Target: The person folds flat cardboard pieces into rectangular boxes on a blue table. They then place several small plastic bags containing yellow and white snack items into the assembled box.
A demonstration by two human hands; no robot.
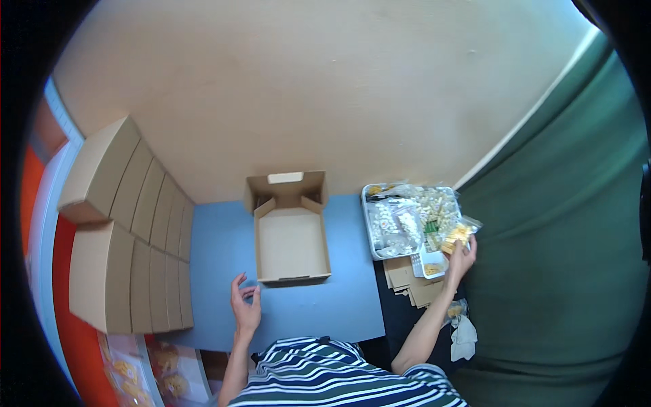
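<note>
So the little bag (460, 235) is clear, crinkly plastic with a bunch of pale yellow bits inside, a bit more orange toward its lower left end. Its see-through top corner pokes out to the upper right, and honestly the bits are too small to make out. It's up at the right-hand edge of the big tray (371, 237), and the right hand (462, 258) has it pinched in its fingers.

That tray is white-rimmed and piled with more clear packets, mostly whitish stuff plus some green. A small white basket (418, 266) sits just below it with something yellow inside, next to some flat brown cardboard (400, 275).

Over on the blue table (224, 271) there's a brown box (291, 244), lid flipped up at the back, bare inside. The left hand (245, 308) is just off its near left corner, released, fingers loosely curled. Farther left you've got two rows of stacked cartons (129, 258), and way over right hangs a dark green curtain (556, 271).
</note>
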